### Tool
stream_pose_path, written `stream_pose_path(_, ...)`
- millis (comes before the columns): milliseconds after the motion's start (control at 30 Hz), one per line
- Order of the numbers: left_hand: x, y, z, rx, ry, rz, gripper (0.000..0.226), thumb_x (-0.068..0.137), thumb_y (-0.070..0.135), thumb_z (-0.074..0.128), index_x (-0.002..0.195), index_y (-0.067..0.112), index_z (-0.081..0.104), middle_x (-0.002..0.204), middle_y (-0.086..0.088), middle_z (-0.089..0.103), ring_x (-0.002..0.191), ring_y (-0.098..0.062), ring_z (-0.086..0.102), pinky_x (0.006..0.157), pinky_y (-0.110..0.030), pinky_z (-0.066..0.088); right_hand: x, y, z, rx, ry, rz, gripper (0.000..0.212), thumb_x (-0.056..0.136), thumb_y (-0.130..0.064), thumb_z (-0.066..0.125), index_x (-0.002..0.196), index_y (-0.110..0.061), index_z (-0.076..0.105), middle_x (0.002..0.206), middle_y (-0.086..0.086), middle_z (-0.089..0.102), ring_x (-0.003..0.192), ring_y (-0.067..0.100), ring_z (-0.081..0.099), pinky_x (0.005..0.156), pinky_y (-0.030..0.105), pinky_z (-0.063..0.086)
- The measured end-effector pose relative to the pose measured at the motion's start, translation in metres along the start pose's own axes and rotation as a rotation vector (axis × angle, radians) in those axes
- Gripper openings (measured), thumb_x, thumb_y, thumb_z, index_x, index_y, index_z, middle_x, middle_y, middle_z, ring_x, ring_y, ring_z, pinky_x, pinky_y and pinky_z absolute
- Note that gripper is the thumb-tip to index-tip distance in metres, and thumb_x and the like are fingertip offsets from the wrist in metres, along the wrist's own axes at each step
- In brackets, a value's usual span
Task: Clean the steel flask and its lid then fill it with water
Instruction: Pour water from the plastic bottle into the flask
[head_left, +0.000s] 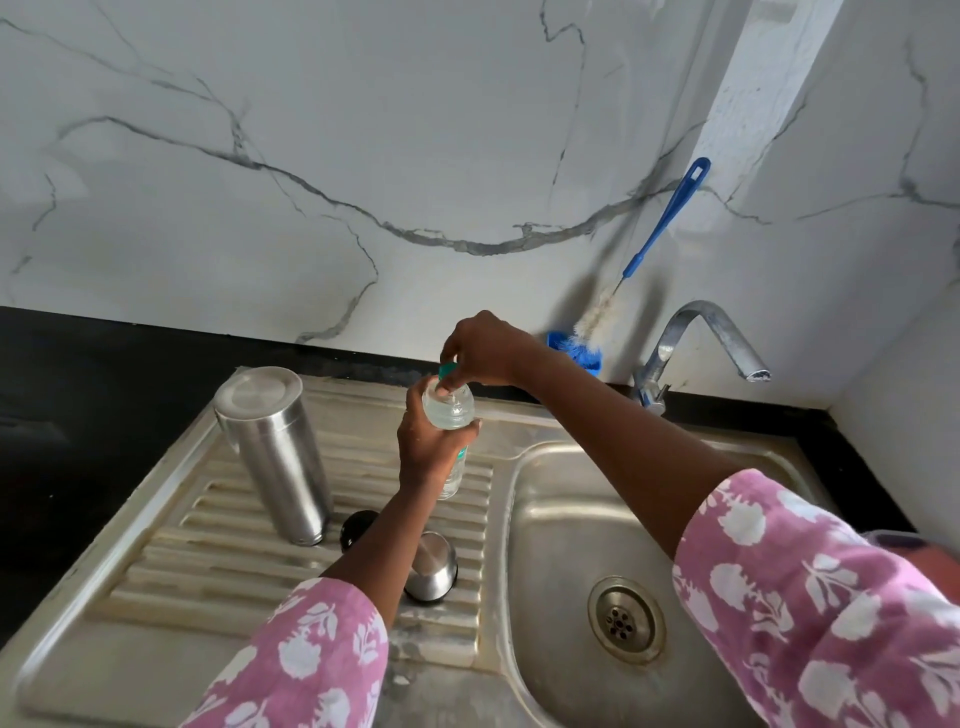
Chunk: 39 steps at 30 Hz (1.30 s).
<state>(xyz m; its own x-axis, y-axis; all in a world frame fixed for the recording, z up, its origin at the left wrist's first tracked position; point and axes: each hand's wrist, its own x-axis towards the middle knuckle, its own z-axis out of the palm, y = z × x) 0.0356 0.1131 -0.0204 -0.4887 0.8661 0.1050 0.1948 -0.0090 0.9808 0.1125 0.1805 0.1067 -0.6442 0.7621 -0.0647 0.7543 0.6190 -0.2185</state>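
Gripping bottle (449, 410), left hand (428, 447) curled round it; right hand (488, 348) pinched its teal cap (445, 371). Flask (275, 447) stood on drainboard (208, 561), lid (434, 566) near it.

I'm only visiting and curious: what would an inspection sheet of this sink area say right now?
Surface: stained steel drainboard beside the sink basin.
Job's things: steel flask stands on the drainboard; steel lid and black stopper lie near it.
Clutter: blue bottle brush leans on the wall.
Grippers: left hand grips a clear plastic bottle; right hand pinches its teal cap.
Cables: nothing seen.
Surroundings: tap, marble-look wall, black counter.
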Motion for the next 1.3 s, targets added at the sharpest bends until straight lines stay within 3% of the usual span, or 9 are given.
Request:
stream_pose_path(133,0.001,-0.003,0.002,0.000,0.012,0.009,0.070,0.066,0.008,0.082,0.126,0.017,0.046,0.109,-0.001,0.059,0.098,-0.018,0.057,0.084,-0.027,0.042,-0.003,0.000,-0.007,0.090,0.015,-0.006,0.040,0.080,-0.027,0.073,0.116,-0.012,0.067,0.116,0.006,0.065,0.108,0.019,0.055,0.079,0.018,0.035)
stream_pose_path(267,0.001,-0.003,0.002,-0.009,0.025,0.019,0.070,0.066,0.007,0.082,0.126,0.014,0.046,0.111,-0.003,0.060,0.098,-0.017,0.057,0.084,-0.024,0.042,-0.004,0.021,-0.005,0.416,0.152,0.092,0.033,0.076,-0.017,0.076,0.107,-0.009,0.071,0.106,0.005,0.070,0.099,0.015,0.061,0.077,0.014,0.036)
stream_pose_path(400,0.000,-0.007,0.004,0.007,0.033,0.050,0.070,0.066,0.006,0.082,0.126,0.014,0.046,0.113,-0.006,0.061,0.098,-0.018,0.057,0.083,-0.023,0.042,-0.003,0.054,0.049,0.655,0.226,0.302,0.032,0.066,-0.007,0.082,0.096,-0.003,0.070,0.090,0.009,0.069,0.083,0.017,0.060,0.079,0.026,0.047)
stream_pose_path(533,0.000,-0.009,0.004,0.020,0.050,0.055,0.071,0.066,0.007,0.082,0.127,0.015,0.045,0.113,-0.007,0.061,0.099,-0.020,0.058,0.083,-0.025,0.043,-0.008,0.073,0.118,0.626,0.148,0.475,0.039,0.067,-0.006,0.082,0.102,0.001,0.065,0.102,0.013,0.067,0.085,0.015,0.055,0.074,0.022,0.041)
stream_pose_path(667,0.000,-0.010,0.003,0.037,0.033,0.063,0.072,0.067,0.009,0.082,0.128,0.016,0.044,0.117,-0.006,0.059,0.103,-0.020,0.056,0.084,-0.024,0.042,-0.010,0.081,0.160,0.699,0.214,0.555,0.046,0.072,-0.003,0.078,0.116,-0.002,0.063,0.111,0.014,0.065,0.097,0.021,0.061,0.084,0.020,0.043)
stream_pose_path(800,0.001,-0.011,0.001,0.063,0.028,0.063,0.074,0.067,0.012,0.083,0.129,0.015,0.043,0.116,-0.003,0.059,0.099,-0.014,0.054,0.083,-0.019,0.039,-0.005,0.081,0.183,0.667,0.278,0.550,0.047,0.081,-0.005,0.070,0.126,-0.013,0.060,0.119,0.013,0.063,0.109,0.024,0.059,0.100,0.032,0.045)
stream_pose_path(1033,0.002,-0.011,0.002,0.096,0.007,0.058,0.076,0.066,0.016,0.084,0.130,0.018,0.042,0.116,0.000,0.059,0.099,-0.011,0.053,0.083,-0.019,0.038,-0.011,0.080,0.194,0.436,0.202,0.503,0.046,0.093,-0.018,0.057,0.138,-0.021,0.048,0.126,0.019,0.050,0.116,0.030,0.050,0.101,0.029,0.037)
stream_pose_path(1200,0.002,-0.011,-0.001,0.088,-0.021,0.029,0.077,0.067,0.020,0.084,0.130,0.019,0.042,0.116,0.001,0.059,0.102,-0.014,0.055,0.084,-0.021,0.039,-0.019,0.066,0.179,0.956,0.331,0.430,0.052,0.080,0.009,0.058,0.129,-0.007,0.056,0.126,0.012,0.060,0.119,0.026,0.055,0.102,0.032,0.043)
stream_pose_path(1300,0.002,-0.008,-0.006,0.124,-0.065,0.023,0.075,0.069,0.025,0.083,0.131,0.020,0.042,0.117,0.001,0.060,0.102,-0.014,0.055,0.085,-0.024,0.040,-0.028,0.048,0.168,1.221,0.200,0.267,0.070,0.067,0.024,0.048,0.131,-0.005,0.048,0.120,0.007,0.058,0.112,0.020,0.055,0.091,0.032,0.049)
